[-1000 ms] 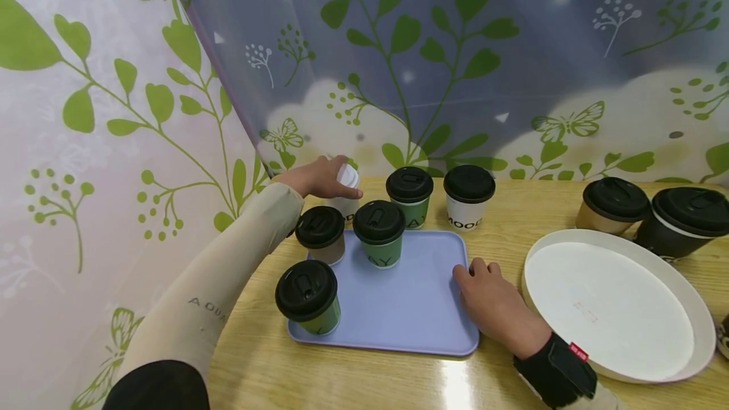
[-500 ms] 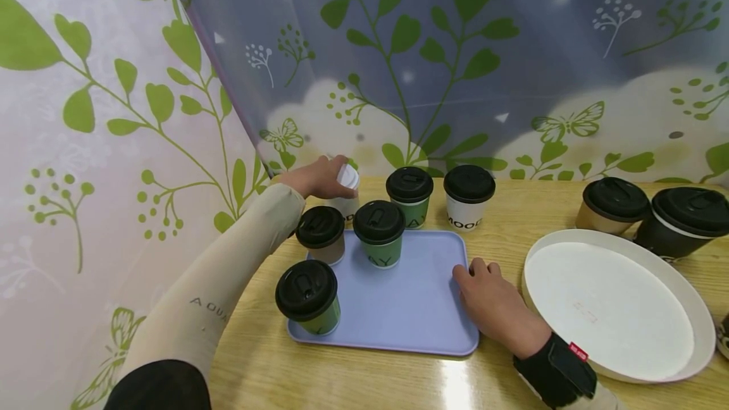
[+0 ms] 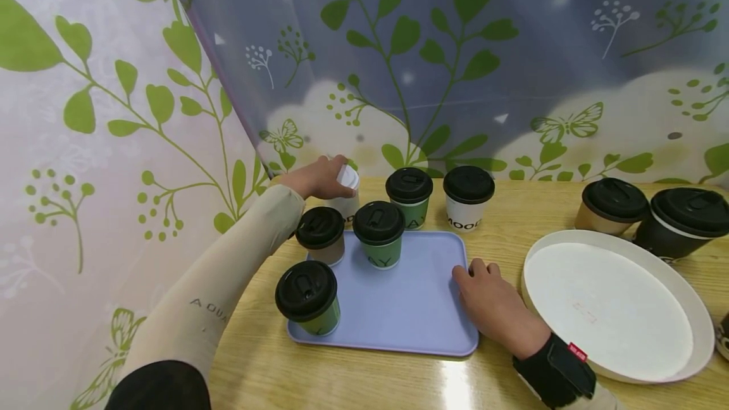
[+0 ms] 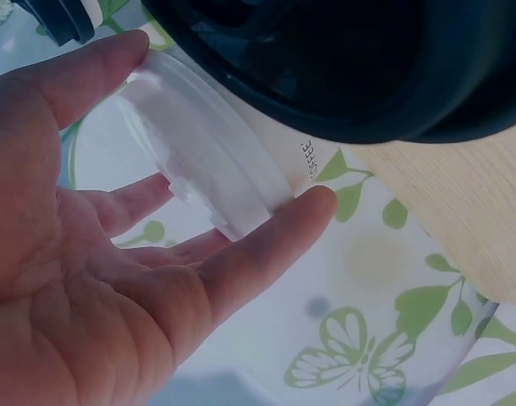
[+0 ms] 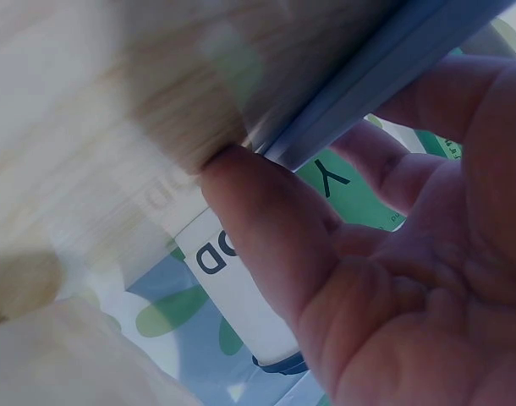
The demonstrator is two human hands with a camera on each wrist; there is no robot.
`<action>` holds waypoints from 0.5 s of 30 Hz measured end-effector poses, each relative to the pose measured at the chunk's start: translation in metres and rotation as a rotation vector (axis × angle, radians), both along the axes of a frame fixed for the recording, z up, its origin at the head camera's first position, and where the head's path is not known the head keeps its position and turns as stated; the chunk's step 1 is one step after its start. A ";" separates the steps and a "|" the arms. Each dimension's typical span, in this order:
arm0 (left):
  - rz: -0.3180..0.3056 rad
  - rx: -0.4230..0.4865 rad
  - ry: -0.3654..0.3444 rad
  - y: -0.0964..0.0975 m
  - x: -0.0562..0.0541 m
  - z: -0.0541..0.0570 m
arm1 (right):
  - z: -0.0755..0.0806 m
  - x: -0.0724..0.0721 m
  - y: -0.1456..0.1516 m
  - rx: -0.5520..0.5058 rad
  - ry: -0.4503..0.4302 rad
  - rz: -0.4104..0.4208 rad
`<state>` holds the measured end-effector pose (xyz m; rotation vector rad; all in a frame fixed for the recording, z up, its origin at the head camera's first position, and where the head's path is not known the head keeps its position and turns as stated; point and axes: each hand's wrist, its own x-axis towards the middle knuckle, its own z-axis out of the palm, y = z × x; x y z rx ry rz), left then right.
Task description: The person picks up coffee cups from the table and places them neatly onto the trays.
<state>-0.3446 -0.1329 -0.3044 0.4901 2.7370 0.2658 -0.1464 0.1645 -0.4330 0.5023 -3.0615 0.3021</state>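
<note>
I read left hand [image 3: 320, 178]: fingers moderately spread, curved round the white-lidded cup [image 3: 345, 206]. Right hand [image 3: 491, 302]: fingers bent, gripping the lavender tray [image 3: 407, 305] by its right edge.

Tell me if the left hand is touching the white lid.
Touching: the left wrist view shows the left hand with its fingers meeting the white lid on opposite sides.

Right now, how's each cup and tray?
White-lidded cup: in left grip.
Brown cup: lidded.
Front green cup: lidded.
Middle green cup: lidded.
Back green cup: lidded.
Black-lidded white cup: upright.
Tan cup: lidded.
Black cup: lidded.
Purple tray: right grip touches edge.
Round tray: empty.
</note>
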 end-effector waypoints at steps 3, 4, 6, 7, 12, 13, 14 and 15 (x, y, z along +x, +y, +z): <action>0.000 0.014 0.016 -0.002 0.000 0.001 | 0.000 0.000 0.000 -0.001 -0.002 0.000; 0.002 0.019 0.023 -0.003 0.000 0.002 | 0.000 0.000 0.000 -0.001 -0.005 0.000; 0.007 0.037 0.039 -0.004 0.001 0.005 | 0.000 0.000 0.000 0.000 -0.013 -0.002; 0.009 0.049 0.049 -0.005 0.002 0.006 | 0.001 0.000 0.000 0.000 -0.017 -0.003; 0.035 0.112 0.099 -0.007 0.009 0.015 | 0.001 0.000 -0.001 0.004 -0.021 -0.007; 0.043 0.121 0.107 -0.008 0.010 0.016 | 0.001 0.000 -0.001 0.005 -0.019 -0.007; 0.052 0.132 0.116 -0.008 0.012 0.018 | 0.001 -0.001 -0.001 0.006 -0.018 -0.006; 0.059 0.140 0.126 -0.009 0.013 0.019 | 0.001 -0.001 0.000 0.008 -0.017 -0.004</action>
